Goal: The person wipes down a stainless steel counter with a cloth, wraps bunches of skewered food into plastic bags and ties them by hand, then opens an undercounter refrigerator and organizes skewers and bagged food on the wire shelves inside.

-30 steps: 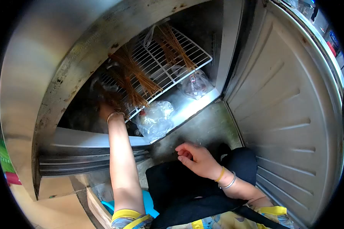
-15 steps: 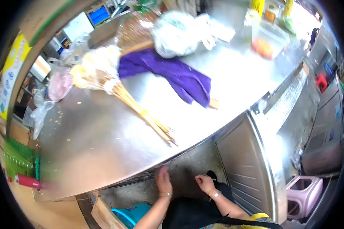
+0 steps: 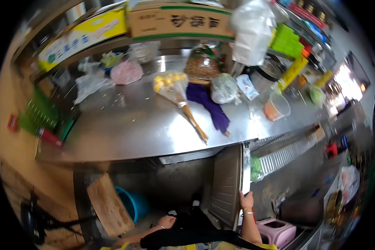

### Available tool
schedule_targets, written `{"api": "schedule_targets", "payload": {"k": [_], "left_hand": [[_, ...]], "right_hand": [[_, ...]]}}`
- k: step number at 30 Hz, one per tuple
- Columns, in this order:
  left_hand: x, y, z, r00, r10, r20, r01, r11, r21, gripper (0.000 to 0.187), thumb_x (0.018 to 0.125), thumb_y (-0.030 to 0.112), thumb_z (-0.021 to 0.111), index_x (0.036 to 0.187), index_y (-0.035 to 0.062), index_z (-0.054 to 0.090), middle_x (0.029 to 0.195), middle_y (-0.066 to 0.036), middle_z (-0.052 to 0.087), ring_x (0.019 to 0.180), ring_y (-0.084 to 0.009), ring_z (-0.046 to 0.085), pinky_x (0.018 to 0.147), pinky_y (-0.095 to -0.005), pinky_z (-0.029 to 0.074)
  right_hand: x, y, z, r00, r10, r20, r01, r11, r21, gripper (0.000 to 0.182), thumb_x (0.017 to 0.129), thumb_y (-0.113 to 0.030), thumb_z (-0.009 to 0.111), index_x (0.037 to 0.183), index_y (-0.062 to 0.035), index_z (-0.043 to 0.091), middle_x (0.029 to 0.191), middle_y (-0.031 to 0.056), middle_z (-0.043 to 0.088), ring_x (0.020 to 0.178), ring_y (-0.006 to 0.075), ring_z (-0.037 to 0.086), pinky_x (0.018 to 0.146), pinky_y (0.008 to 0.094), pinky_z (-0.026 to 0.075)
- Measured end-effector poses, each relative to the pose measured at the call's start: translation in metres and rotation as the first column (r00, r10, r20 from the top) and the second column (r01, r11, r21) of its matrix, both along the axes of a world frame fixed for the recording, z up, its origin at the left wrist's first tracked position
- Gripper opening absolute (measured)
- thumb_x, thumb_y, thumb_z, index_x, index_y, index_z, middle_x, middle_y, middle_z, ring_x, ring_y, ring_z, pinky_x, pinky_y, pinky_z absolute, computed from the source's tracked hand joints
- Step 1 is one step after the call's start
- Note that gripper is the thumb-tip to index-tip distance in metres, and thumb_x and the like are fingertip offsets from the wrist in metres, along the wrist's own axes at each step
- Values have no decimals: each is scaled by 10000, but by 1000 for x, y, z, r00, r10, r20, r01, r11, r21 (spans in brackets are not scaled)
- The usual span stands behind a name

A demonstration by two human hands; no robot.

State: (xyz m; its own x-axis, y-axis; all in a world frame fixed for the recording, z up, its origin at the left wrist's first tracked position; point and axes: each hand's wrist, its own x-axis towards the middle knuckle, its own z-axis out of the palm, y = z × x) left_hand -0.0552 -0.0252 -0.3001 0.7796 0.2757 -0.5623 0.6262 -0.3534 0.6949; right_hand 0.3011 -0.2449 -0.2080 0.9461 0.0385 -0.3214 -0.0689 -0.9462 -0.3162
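My right hand (image 3: 246, 201) is at the edge of an open metal door (image 3: 226, 187) below the counter, its fingers wrapped round that edge. Low in the view, my left hand (image 3: 166, 221) hangs near my dark apron, fingers curled; whether it holds anything is too small to tell. On the steel counter (image 3: 125, 133) lies a bundle of wooden skewers (image 3: 191, 121) with yellow pieces in a plastic bag (image 3: 171, 83) at its top. Beside it is a purple cloth (image 3: 208, 106), next to a bagged pale green item (image 3: 224, 88).
A cardboard piece (image 3: 109, 205) and a blue-green bucket (image 3: 133, 204) stand on the floor at left. A pink stool (image 3: 277, 233) is at lower right. Farther back on the counter are a plastic tub (image 3: 276, 106), pink bagged food (image 3: 126, 72) and a yellow bottle (image 3: 293, 71).
The view has shifted, now showing the shelf boxes. My right hand has moved right onto the door's edge, and the door stands at a different angle. My left hand has drawn back toward my body.
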Motion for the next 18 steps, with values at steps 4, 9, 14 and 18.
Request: {"api": "schedule_targets", "payload": {"k": [4, 9, 14, 18], "left_hand": [[-19, -2, 18, 979, 194, -56, -189, 978, 87, 281, 822, 268, 488, 987, 111, 653, 979, -166, 616, 938, -328, 568, 836, -403, 455], [-55, -17, 19, 963, 255, -83, -250, 966, 69, 270, 818, 277, 509, 972, 116, 661, 982, -155, 621, 936, -323, 571, 838, -403, 452], [-91, -51, -35, 957, 290, 14, -280, 936, -215, 354, 828, 396, 493, 857, 100, 686, 884, -129, 654, 856, -286, 612, 774, -408, 467], [-76, -67, 24, 840, 543, 15, -543, 840, 4, 353, 880, 335, 474, 872, 37, 665, 847, -138, 643, 769, -315, 602, 718, -418, 471]], "right_hand": [[-31, 40, -9, 994, 85, 71, -94, 986, 137, 574, 770, -426, 624, 1009, 57, 427, 1018, 312, 523, 955, 453, 507, 837, 464, 404], [-65, 106, -30, 995, 75, 70, -93, 948, 304, 571, 783, -370, 627, 1052, 90, 422, 1044, 314, 509, 987, 426, 503, 878, 428, 384], [-63, 156, -71, 927, 137, -349, 203, 598, 775, 384, 847, -314, 579, 1014, -36, 372, 767, 63, 505, 603, 112, 483, 480, 262, 414], [-41, 213, -46, 835, 323, -445, 122, 680, 723, 500, 840, -216, 592, 1219, -14, 336, 783, 86, 555, 540, 164, 544, 435, 257, 451]]}}
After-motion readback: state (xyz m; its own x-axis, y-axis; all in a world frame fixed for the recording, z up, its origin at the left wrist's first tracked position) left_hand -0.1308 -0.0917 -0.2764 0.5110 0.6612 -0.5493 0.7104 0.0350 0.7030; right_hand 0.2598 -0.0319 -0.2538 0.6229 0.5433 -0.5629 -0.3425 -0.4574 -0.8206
